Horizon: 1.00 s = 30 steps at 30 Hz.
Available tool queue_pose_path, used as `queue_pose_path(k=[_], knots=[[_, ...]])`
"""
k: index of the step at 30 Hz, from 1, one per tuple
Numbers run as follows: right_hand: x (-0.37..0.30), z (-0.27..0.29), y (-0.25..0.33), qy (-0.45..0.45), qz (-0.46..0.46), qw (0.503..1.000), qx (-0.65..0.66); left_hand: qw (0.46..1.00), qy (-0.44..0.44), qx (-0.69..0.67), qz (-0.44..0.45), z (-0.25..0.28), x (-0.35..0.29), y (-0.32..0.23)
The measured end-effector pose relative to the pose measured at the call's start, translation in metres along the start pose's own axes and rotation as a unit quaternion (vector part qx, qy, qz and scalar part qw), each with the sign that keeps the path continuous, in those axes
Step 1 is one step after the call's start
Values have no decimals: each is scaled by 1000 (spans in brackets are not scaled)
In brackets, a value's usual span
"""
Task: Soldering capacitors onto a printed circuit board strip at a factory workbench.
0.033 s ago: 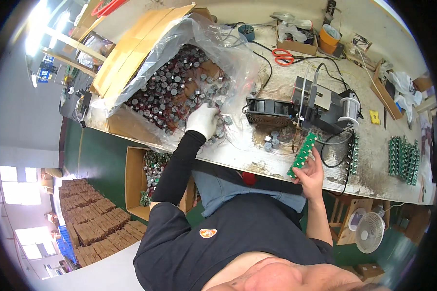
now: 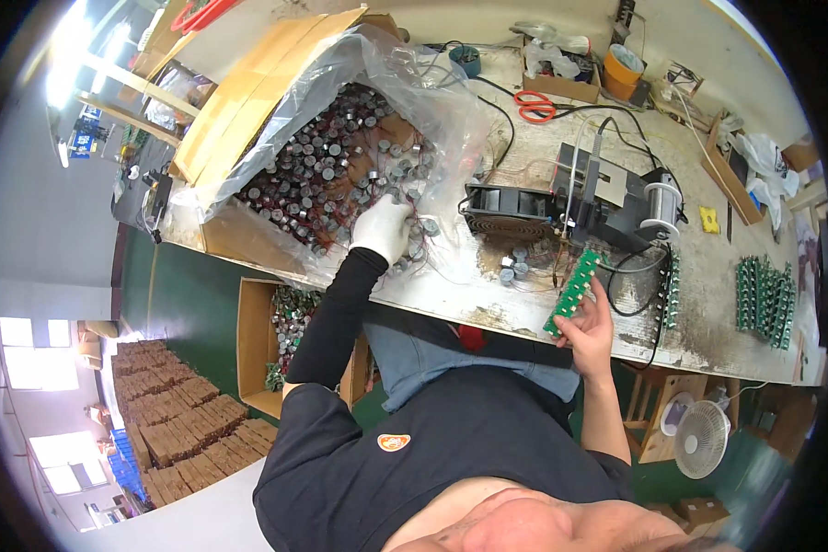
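Observation:
My left hand [image 2: 382, 230], in a white glove, reaches in at the front of a plastic-lined cardboard box heaped with small round metal parts with thin wires [image 2: 315, 172]. Its fingers are curled down among those parts, and whatever they hold is hidden. Bare, my right hand [image 2: 591, 333] pinches the lower end of a green circuit board strip [image 2: 575, 293] between thumb and fingers. This strip is held tilted above the front of the bench, just below a black soldering machine [image 2: 607, 198] with a wire spool [image 2: 661, 210].
A black fan [image 2: 509, 212] stands left of the machine, with a few loose metal parts [image 2: 515, 265] before it. Red-handled scissors [image 2: 534, 107] lie behind. Several green board strips [image 2: 765, 304] sit at the right. Below the bench is an open carton [image 2: 259, 342]. Black cables cross the bench.

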State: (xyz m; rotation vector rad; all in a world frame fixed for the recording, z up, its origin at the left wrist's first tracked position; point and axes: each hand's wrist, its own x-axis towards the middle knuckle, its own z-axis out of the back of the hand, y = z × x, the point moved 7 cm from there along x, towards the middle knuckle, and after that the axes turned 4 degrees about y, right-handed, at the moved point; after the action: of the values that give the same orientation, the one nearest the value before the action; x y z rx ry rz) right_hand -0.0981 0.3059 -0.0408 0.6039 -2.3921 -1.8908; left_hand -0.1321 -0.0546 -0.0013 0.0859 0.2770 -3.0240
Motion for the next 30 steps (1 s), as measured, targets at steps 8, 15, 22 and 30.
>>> queue_pose_path(k=[8, 15, 22, 30], knots=[[1, 0, 0, -3, 3, 1000, 1, 941, -184, -279, 53, 28, -24, 27], [2, 2, -3, -6, -14, 1000, -15, 613, -186, -755, 137, 6, -68, 22], [1, 1, -5, -4, -16, 1000, 7, 661, -84, -736, 123, -11, -73, -34], [-1, 5, -9, 11, -44, 999, 9, 732, -5, -667, 138, -38, -73, -85]])
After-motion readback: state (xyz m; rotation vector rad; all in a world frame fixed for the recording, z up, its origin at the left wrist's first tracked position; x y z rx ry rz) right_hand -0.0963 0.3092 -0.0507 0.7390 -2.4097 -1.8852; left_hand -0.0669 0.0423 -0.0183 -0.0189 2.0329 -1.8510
